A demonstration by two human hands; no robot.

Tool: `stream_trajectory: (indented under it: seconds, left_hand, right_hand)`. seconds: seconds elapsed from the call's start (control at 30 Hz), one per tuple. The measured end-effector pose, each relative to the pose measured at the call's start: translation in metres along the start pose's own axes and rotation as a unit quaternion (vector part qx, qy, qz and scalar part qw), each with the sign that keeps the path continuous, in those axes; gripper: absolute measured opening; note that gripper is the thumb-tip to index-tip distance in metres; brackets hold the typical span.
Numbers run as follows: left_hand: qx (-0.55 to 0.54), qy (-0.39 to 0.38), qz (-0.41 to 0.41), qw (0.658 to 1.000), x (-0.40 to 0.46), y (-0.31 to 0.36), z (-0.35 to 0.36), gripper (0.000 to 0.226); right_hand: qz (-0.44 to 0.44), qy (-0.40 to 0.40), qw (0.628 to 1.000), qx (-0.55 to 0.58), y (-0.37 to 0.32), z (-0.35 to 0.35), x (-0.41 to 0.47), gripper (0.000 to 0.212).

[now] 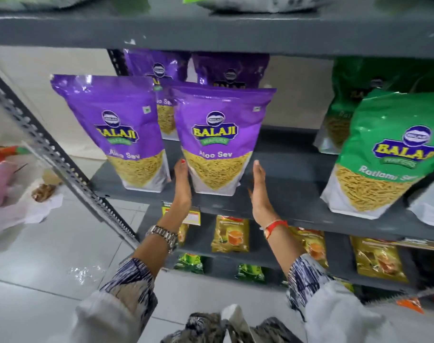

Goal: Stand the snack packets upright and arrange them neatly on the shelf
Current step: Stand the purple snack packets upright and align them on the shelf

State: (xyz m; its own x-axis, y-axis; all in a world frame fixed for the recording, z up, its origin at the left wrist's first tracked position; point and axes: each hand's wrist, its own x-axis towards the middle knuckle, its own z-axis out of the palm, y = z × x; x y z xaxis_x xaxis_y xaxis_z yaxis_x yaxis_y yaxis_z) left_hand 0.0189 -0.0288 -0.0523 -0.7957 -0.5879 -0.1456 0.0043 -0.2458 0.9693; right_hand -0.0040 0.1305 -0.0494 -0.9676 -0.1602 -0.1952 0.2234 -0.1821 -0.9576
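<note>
Two purple Aloo Sev packets stand upright at the front of the grey shelf [292,194]: one at the left [116,134], one in the middle [218,139]. Two more purple packets [159,70] stand behind them. My left hand [182,184] lies flat against the middle packet's lower left side, fingers straight. My right hand [259,186] is flat and open just right of that packet, a small gap between them. Green Ratlami Sev packets [384,154] lean on the shelf's right part, another [344,105] behind.
A perforated metal upright [55,154] slants down the left. An upper shelf board [211,28] runs overhead. Lower shelves hold yellow packets [230,233] and small green ones [190,263]. Bags and litter [20,194] lie on the tiled floor at left.
</note>
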Motion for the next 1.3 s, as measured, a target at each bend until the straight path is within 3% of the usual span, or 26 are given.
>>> stream_trajectory:
  seconds: [0.1, 0.17, 0.37, 0.5, 0.67, 0.77, 0.83, 0.93, 1.1, 1.23, 1.3]
  left_hand:
    - [-0.027, -0.037, -0.036, 0.998, 0.005, 0.007, 0.002, 0.029]
    - [-0.022, -0.050, -0.044, 0.998, 0.009, 0.004, -0.001, 0.041]
    - [-0.016, -0.061, -0.059, 0.996, 0.010, -0.001, -0.017, 0.048]
    - [-0.015, -0.078, -0.051, 0.996, 0.006, -0.002, -0.022, 0.049]
    - [-0.004, -0.093, -0.049, 0.994, 0.003, -0.001, -0.026, 0.050]
    - [0.004, -0.050, 0.002, 0.999, -0.009, 0.004, -0.036, 0.040]
    - [0.002, 0.040, 0.112, 0.993, -0.019, 0.011, -0.052, 0.025]
    - [-0.005, 0.168, 0.218, 0.961, -0.013, 0.020, -0.081, 0.017]
    - [-0.009, 0.229, 0.171, 0.958, 0.034, 0.038, -0.127, 0.012]
    - [0.017, 0.261, 0.159, 0.952, 0.056, 0.052, -0.143, 0.027]
    - [0.019, 0.225, 0.126, 0.966, 0.063, 0.056, -0.143, 0.039]
  right_hand:
    - [0.001, -0.006, 1.000, 0.005, 0.011, 0.012, 0.004, 0.077]
    - [-0.002, -0.001, 1.000, 0.011, 0.011, 0.020, -0.001, 0.066]
    - [-0.031, 0.010, 0.999, 0.029, 0.020, 0.027, -0.003, 0.036]
    - [-0.040, 0.012, 0.999, 0.035, 0.023, 0.031, -0.004, 0.046]
    - [-0.050, 0.051, 0.997, 0.032, 0.022, 0.034, -0.007, 0.041]
    - [-0.089, 0.156, 0.982, 0.052, 0.024, 0.041, -0.021, 0.037]
    - [-0.136, 0.186, 0.971, 0.055, 0.032, 0.053, -0.034, 0.021]
    - [-0.194, 0.118, 0.973, 0.035, 0.044, 0.080, -0.053, 0.018]
    - [-0.144, -0.082, 0.984, -0.071, 0.046, 0.144, -0.049, 0.034]
    - [-0.075, -0.112, 0.986, -0.095, 0.036, 0.180, -0.035, 0.072]
    - [-0.047, -0.093, 0.990, -0.095, 0.030, 0.188, -0.027, 0.079]
